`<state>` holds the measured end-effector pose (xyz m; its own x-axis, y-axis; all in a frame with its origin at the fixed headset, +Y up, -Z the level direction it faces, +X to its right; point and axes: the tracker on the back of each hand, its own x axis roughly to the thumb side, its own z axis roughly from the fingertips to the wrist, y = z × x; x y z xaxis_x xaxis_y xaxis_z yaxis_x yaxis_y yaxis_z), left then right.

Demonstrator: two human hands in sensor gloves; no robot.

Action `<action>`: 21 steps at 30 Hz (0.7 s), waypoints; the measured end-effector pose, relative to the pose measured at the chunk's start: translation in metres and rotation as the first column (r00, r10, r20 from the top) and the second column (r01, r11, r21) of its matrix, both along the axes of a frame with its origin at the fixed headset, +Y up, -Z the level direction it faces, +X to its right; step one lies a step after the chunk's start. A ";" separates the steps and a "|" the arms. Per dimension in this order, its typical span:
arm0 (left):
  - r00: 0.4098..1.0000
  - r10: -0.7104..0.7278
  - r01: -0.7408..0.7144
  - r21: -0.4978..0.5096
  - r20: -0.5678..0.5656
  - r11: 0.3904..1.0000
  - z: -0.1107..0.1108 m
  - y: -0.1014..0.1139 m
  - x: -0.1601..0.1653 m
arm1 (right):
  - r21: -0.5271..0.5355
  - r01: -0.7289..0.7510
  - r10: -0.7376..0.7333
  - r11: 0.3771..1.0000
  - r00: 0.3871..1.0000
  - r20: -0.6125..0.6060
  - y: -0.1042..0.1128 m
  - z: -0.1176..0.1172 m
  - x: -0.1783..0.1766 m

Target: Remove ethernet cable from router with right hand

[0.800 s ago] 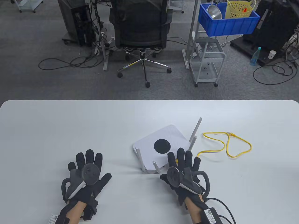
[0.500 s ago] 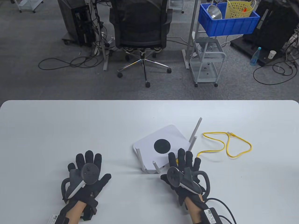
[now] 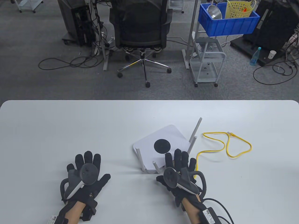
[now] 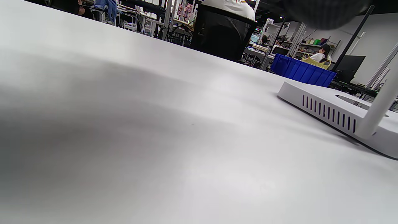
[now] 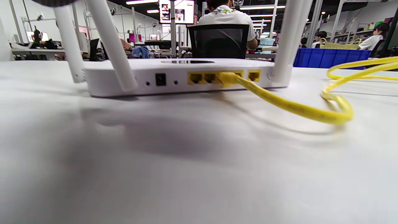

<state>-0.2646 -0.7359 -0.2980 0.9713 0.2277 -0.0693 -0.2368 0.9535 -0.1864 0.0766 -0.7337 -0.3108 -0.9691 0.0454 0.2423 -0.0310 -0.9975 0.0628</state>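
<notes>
A white router (image 3: 161,142) with a black round mark and upright antennas lies mid-table; it also shows in the left wrist view (image 4: 335,109). In the right wrist view the router's back face (image 5: 180,76) shows yellow ports, and the yellow ethernet cable (image 5: 279,99) is plugged into one of them. The cable (image 3: 233,144) loops on the table right of the router. My right hand (image 3: 179,161) is open, fingers spread, just in front of the router's back edge, over the plug. My left hand (image 3: 85,161) lies flat and open on the table to the left.
The white table (image 3: 70,126) ends at its far edge above the router. Beyond it on the floor stand an office chair (image 3: 140,30), a cart with a blue bin (image 3: 227,23), and loose cables.
My right hand has shifted slightly left and toward me, staying open near the router's back. The left hand has barely moved. The cable stays plugged in.
</notes>
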 end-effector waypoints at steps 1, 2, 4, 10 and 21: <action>1.000 0.001 -0.001 0.001 0.001 1.000 0.000 0.000 0.000 | 0.006 0.011 -0.011 1.000 1.000 -0.002 0.004 0.000 -0.003; 1.000 0.001 -0.001 0.002 0.003 1.000 0.000 0.000 0.000 | 0.010 0.027 -0.027 1.000 1.000 -0.003 0.008 -0.001 -0.006; 1.000 0.000 0.000 0.002 0.006 1.000 0.000 0.000 0.000 | 0.006 0.039 -0.039 0.999 0.999 -0.011 0.014 -0.002 -0.012; 1.000 -0.002 0.002 0.001 0.012 1.000 0.000 0.000 0.000 | -0.071 -0.035 0.034 0.997 0.999 -0.013 0.019 -0.017 -0.034; 1.000 -0.001 0.001 -0.033 0.012 0.999 0.000 -0.002 0.002 | -0.164 0.171 -0.153 0.971 0.981 0.117 -0.016 -0.056 -0.029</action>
